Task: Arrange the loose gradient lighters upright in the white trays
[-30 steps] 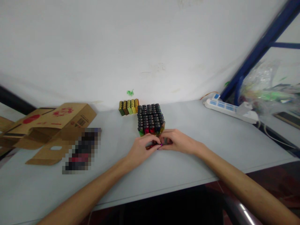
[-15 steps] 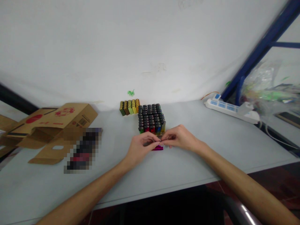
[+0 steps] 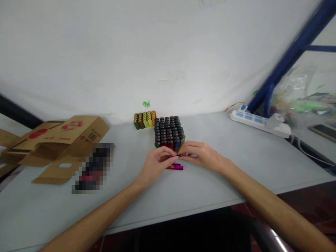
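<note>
My left hand (image 3: 156, 162) and my right hand (image 3: 203, 153) meet fingertip to fingertip at the middle of the table. Between their pinched fingers sits a small dark piece (image 3: 179, 156), too small to name. Right behind the hands stands a tight block of black-topped lighters (image 3: 169, 131) with coloured bodies. Just below the fingers, a shiny magenta lighter-like item (image 3: 178, 167) lies flat, partly hidden by my left hand. Farther back to the left, several gold-topped lighters (image 3: 145, 119) stand in rows.
An opened cardboard box (image 3: 78, 134) lies at the left, beside a pixelated dark item (image 3: 96, 169). Toward the right back is a white power strip (image 3: 258, 120) with its cable. Plastic bags (image 3: 296, 94) and a phone-like object (image 3: 324, 133) are beyond the blue frame (image 3: 286, 63).
My fingertips have shifted slightly, and the small dark piece between them now shows. More of the magenta item below is uncovered. The lighter blocks stay in place.
</note>
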